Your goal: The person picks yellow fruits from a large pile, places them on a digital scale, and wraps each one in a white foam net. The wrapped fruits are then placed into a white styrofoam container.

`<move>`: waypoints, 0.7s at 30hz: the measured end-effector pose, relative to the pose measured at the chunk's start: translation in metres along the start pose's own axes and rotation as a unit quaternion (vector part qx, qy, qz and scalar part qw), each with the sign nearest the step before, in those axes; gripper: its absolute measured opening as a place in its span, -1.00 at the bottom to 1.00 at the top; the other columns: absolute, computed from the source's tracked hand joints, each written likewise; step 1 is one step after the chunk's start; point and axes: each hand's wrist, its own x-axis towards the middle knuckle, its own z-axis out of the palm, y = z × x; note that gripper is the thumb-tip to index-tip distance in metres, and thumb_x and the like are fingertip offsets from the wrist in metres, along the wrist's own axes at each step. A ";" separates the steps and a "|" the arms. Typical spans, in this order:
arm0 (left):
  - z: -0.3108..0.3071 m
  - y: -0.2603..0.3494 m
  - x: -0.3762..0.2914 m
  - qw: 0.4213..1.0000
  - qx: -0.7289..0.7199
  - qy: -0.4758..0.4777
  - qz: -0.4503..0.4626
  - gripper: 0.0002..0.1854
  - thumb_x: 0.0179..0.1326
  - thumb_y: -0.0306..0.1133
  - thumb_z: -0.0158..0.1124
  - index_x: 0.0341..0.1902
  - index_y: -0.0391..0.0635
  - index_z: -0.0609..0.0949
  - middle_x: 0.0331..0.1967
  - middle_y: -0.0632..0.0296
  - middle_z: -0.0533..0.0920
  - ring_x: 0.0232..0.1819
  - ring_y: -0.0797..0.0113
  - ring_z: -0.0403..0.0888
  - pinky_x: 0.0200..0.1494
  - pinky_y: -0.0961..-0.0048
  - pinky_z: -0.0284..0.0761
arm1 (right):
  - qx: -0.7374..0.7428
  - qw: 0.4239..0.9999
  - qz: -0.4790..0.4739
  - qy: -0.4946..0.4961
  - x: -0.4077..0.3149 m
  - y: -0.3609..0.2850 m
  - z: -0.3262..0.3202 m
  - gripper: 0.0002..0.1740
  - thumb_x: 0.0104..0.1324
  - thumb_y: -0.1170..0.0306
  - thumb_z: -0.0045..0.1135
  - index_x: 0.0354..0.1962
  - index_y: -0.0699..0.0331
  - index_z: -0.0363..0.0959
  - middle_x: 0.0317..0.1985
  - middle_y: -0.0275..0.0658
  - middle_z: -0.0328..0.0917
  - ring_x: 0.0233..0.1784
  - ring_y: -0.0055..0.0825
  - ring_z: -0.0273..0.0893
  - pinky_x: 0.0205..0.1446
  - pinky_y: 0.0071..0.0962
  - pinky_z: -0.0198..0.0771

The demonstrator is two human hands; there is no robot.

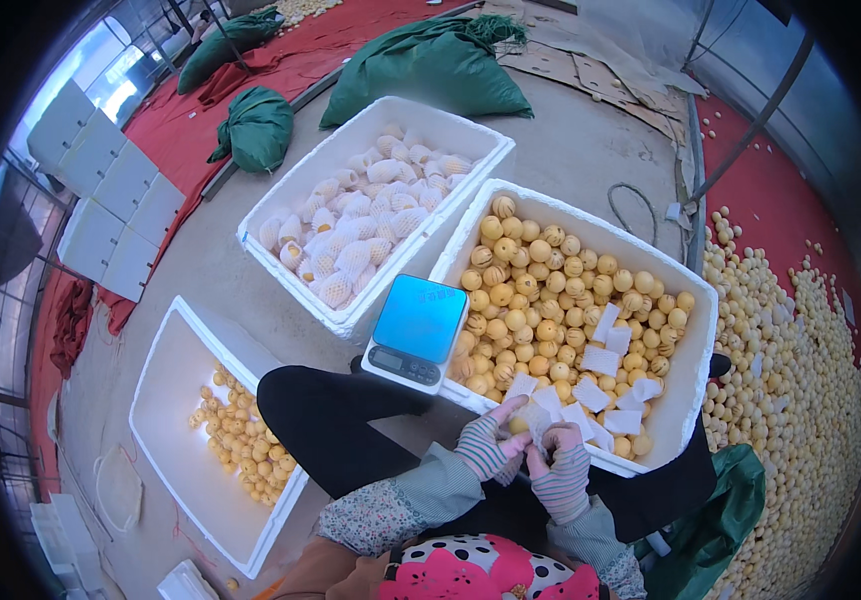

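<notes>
My left hand (pixel 484 448), in a striped glove with bare fingertips, holds a yellow pepino melon (pixel 519 425). Pinched in my right hand (pixel 564 474), gloved alike, is a white foam net sleeve (pixel 540 418) that partly covers this fruit. Just beyond both hands stands a white foam box (pixel 670 262) full of pepino melons (pixel 543 300), many with dark stripes. Several flat foam net sleeves (pixel 600 360) lie on the fruit near me. A digital scale (pixel 419 326) with a blue top rests at the box's left corner; its display is unreadable.
Behind the scale, another foam box (pixel 303 292) holds net-wrapped fruit (pixel 370 217). A third box (pixel 167 450) at left contains loose melons (pixel 246 442). Green sacks (pixel 430 75) lie on the floor beyond. Loose fruit (pixel 775 390) is heaped at right; white boxes (pixel 111 202) are stacked at left.
</notes>
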 end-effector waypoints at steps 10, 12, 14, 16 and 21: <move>-0.101 0.052 -0.024 0.918 -0.391 0.026 -0.060 -0.43 0.27 -0.29 0.10 0.33 -0.14 0.25 0.07 0.12 0.48 -0.01 0.34 0.53 -0.01 0.44 0.52 | 0.166 0.964 -0.100 -0.183 0.054 -0.062 0.017 -0.73 0.01 0.52 0.23 -0.28 0.25 0.43 -0.20 -0.12 0.49 -0.27 -0.31 0.52 -0.22 -0.44 0.44; -0.160 0.083 -0.008 0.955 -0.275 0.114 0.017 -0.42 0.25 -0.29 0.14 0.31 -0.18 0.27 -0.01 0.11 0.53 -0.15 0.36 0.56 -0.14 0.49 0.55 | 0.127 0.976 -0.079 -0.158 0.065 -0.059 0.020 -0.74 0.01 0.54 0.20 -0.28 0.24 0.43 -0.22 -0.13 0.50 -0.27 -0.30 0.52 -0.23 -0.42 0.43; -0.213 0.125 0.017 0.953 -0.166 0.233 0.105 -0.42 0.20 -0.30 0.21 0.27 -0.22 0.32 0.01 0.05 0.52 -0.05 0.34 0.54 -0.04 0.48 0.52 | 0.090 0.987 -0.079 -0.107 0.071 -0.040 0.023 -0.74 0.02 0.57 0.18 -0.28 0.23 0.43 -0.26 -0.15 0.50 -0.31 -0.28 0.52 -0.30 -0.42 0.42; -0.293 0.134 0.053 0.926 0.079 0.322 0.180 -0.39 0.11 -0.31 0.32 0.24 -0.21 0.38 0.05 0.06 0.50 0.09 0.28 0.45 0.14 0.44 0.38 | 0.081 0.991 -0.021 -0.106 0.074 -0.022 0.024 -0.77 0.04 0.56 0.18 -0.29 0.25 0.43 -0.30 -0.14 0.50 -0.30 -0.28 0.52 -0.28 -0.42 0.42; -0.434 0.116 0.124 0.714 0.491 0.486 0.113 -0.38 0.10 -0.18 0.28 0.28 0.07 0.38 0.15 -0.09 0.41 0.15 -0.01 0.42 0.20 0.29 0.33 | 0.005 0.988 0.111 -0.109 0.076 0.028 0.020 -0.80 0.08 0.53 0.17 -0.28 0.26 0.44 -0.34 -0.13 0.51 -0.32 -0.30 0.52 -0.22 -0.43 0.42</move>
